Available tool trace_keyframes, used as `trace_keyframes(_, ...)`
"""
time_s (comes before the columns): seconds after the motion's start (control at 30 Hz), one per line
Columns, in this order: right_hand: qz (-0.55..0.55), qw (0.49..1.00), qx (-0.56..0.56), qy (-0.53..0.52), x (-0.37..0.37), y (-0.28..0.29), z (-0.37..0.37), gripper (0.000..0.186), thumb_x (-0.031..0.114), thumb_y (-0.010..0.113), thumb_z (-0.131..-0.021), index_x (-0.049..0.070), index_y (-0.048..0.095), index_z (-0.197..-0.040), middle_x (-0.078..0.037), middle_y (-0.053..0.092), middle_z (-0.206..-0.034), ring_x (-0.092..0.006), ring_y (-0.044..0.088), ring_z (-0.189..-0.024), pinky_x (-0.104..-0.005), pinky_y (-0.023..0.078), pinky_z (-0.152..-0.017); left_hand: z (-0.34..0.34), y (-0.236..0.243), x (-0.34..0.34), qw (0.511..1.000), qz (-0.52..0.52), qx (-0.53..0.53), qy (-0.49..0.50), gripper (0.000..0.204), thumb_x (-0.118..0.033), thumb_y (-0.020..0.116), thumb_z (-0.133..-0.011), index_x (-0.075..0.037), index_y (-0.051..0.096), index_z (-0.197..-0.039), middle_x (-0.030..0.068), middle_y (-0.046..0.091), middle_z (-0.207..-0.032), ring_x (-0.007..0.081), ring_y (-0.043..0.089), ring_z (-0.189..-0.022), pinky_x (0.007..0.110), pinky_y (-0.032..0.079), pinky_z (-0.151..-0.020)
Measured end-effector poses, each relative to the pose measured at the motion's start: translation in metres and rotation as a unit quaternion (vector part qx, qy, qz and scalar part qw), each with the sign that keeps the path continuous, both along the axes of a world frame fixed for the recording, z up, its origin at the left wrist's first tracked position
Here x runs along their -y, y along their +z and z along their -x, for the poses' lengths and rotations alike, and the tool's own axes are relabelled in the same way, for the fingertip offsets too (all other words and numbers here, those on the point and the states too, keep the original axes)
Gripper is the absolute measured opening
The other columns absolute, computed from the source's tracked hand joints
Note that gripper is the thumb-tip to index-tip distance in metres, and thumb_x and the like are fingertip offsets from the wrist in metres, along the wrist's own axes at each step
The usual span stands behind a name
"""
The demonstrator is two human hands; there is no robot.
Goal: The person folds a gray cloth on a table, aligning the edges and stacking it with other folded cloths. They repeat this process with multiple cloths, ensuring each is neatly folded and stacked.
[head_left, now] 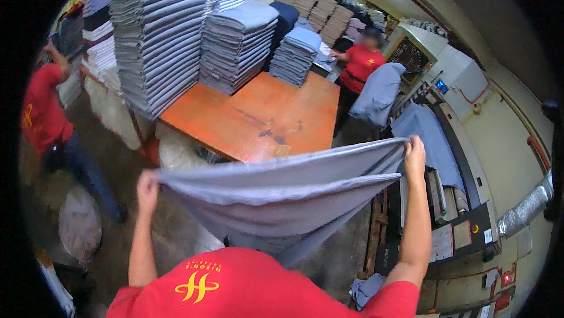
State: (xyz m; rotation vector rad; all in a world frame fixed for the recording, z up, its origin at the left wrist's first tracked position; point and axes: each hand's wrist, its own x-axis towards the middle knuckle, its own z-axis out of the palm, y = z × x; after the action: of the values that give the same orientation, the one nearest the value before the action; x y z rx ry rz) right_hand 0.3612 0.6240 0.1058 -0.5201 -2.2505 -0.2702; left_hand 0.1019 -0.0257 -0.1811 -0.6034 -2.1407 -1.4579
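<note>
A large grey cloth (276,200), folded over along its upper edge, hangs stretched in a sagging sheet between my raised hands. My left hand (148,188) pinches its corner on the left, slightly blurred. My right hand (414,152) grips the opposite corner, higher up at the right. The cloth's top edge is in front of an orange-topped table (299,118), which bears tall stacks of folded grey cloths (158,36) at its back and left.
At the left, a person in red (44,103) stands near a plastic bag (80,224). Another person (364,59) works beyond the table by a grey cloth bundle (379,94). A long machine (452,188) with cloth draped on it runs along the right wall, beside a wooden pallet (379,227).
</note>
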Motion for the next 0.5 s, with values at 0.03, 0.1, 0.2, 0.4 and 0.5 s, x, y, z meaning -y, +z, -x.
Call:
trace_keyframes(0.03,0.112,0.993,0.037,0.0,0.004,-0.024,-0.006,0.022,0.001,0.049,-0.086,0.004,0.054,-0.107,-0.021,0.06,-0.1,-0.0359,0.063,-0.082,-0.041,0.052,-0.07,0.025,0.031,0.011,1.0,0.014,-0.017,0.017,0.012,0.003,0.05,-0.086,0.0,0.06,-0.093,0.0097,0.06,-0.095,0.0221,0.057,-0.092,0.032,0.044,-0.086)
trace_keyframes(0.1,0.4,0.906,0.135,-0.032,0.017,-0.07,-0.031,0.024,-0.004,0.048,-0.084,0.0,0.057,-0.106,-0.019,0.063,-0.097,-0.0293,0.065,-0.081,-0.0369,0.054,-0.065,0.067,0.093,0.024,0.994,0.013,-0.098,0.054,0.016,0.004,0.049,-0.087,0.0,0.061,-0.096,0.0107,0.062,-0.099,0.0223,0.058,-0.096,0.032,0.045,-0.087)
trace_keyframes(0.2,0.637,0.76,0.125,-0.032,0.02,-0.103,-0.064,0.029,-0.01,0.043,-0.081,-0.002,0.063,-0.101,-0.011,0.065,-0.091,-0.0223,0.065,-0.079,-0.0307,0.056,-0.057,0.095,0.165,0.016,0.98,0.075,-0.179,0.05,0.029,0.008,0.051,-0.081,-0.001,0.059,-0.107,0.0123,0.061,-0.102,0.027,0.056,-0.101,0.033,0.044,-0.089)
trace_keyframes(0.4,0.681,0.714,-0.138,0.088,0.002,-0.072,-0.082,0.017,0.002,0.054,-0.088,0.006,0.064,-0.101,-0.008,0.065,-0.101,-0.0196,0.063,-0.087,-0.0348,0.052,-0.072,0.111,0.269,0.005,0.985,0.077,-0.151,0.027,0.028,0.005,0.05,-0.084,-0.002,0.058,-0.111,0.0098,0.061,-0.111,0.0207,0.055,-0.106,0.031,0.039,-0.096)
trace_keyframes(0.5,0.64,0.708,-0.246,0.171,0.001,-0.062,-0.076,0.023,0.002,0.053,-0.087,0.005,0.061,-0.108,-0.007,0.063,-0.102,-0.0171,0.061,-0.091,-0.0344,0.051,-0.076,0.128,0.294,0.006,0.939,-0.245,-0.109,-0.213,0.018,-0.014,0.05,-0.098,-0.007,0.057,-0.112,0.0064,0.06,-0.112,0.0166,0.057,-0.103,0.03,0.043,-0.094)
